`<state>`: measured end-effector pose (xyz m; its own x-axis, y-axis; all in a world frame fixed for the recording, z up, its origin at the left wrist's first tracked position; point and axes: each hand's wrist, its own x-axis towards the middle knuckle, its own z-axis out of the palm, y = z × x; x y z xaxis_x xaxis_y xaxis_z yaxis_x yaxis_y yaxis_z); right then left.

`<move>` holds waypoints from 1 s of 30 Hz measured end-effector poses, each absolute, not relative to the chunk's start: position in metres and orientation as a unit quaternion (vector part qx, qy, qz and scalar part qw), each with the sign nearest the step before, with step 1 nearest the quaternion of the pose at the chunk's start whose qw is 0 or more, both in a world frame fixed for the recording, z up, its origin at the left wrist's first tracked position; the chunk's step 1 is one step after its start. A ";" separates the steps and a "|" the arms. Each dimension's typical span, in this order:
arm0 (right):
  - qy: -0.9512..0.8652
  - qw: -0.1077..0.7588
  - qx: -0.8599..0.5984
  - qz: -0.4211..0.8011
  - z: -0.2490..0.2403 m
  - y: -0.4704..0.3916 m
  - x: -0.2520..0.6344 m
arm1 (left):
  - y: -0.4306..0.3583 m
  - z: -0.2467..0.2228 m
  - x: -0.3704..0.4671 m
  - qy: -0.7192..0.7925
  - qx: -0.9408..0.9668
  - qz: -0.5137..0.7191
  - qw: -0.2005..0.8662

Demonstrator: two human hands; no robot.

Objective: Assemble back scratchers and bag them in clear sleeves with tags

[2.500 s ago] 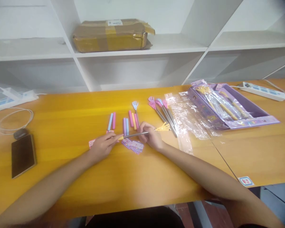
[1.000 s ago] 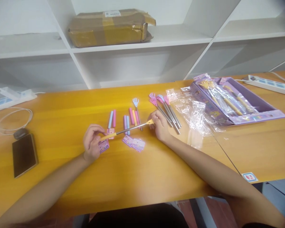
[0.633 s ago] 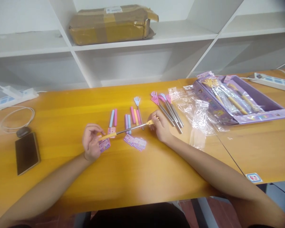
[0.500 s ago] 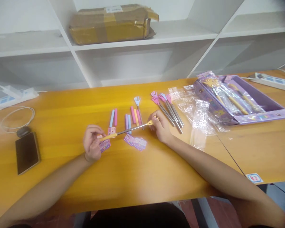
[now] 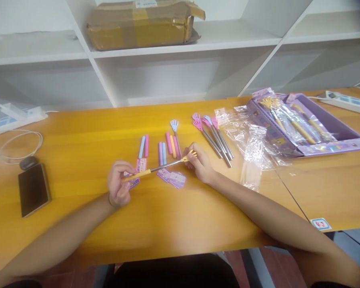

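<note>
A yellow back scratcher (image 5: 165,165) with a metal rod spans the space between my hands. My left hand (image 5: 120,184) is closed on its yellow handle sleeve, while my right hand (image 5: 199,162) pinches it by the claw-shaped head. Below and behind it lie small printed cards (image 5: 175,179), some partly hidden by the handle. Blue and pink handle sleeves (image 5: 146,145) rest beyond my left hand, with purple and blue ones (image 5: 162,153) and a pink and yellow group (image 5: 172,145) farther right. A back scratcher with a blue head (image 5: 174,125) lies behind my right hand.
Several metal-rod scratchers (image 5: 213,136) with pink and blue heads lie right of centre, beside clear plastic wrappers (image 5: 253,154). A purple box (image 5: 342,120) holds wrapped yellow scratchers. On the left are a phone (image 5: 33,191), a cable and a power strip (image 5: 18,119). White shelves stand behind.
My hands have drawn slightly closer together, and the visible metal rod between them looks shorter. Both hands keep hold of the yellow back scratcher. The view has shifted slightly.
</note>
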<state>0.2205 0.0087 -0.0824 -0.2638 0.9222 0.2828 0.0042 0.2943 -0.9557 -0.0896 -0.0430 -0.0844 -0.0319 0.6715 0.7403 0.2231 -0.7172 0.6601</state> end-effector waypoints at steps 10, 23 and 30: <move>-0.648 0.467 -0.358 0.483 -0.086 -0.004 0.210 | -0.050 -0.088 -0.084 0.366 0.672 0.626 0.150; -0.681 0.453 -0.358 0.449 -0.082 -0.009 0.203 | -0.053 -0.082 -0.081 0.348 0.683 0.623 0.154; -0.684 0.450 -0.361 0.446 -0.080 -0.010 0.201 | -0.052 -0.084 -0.080 0.369 0.681 0.617 0.138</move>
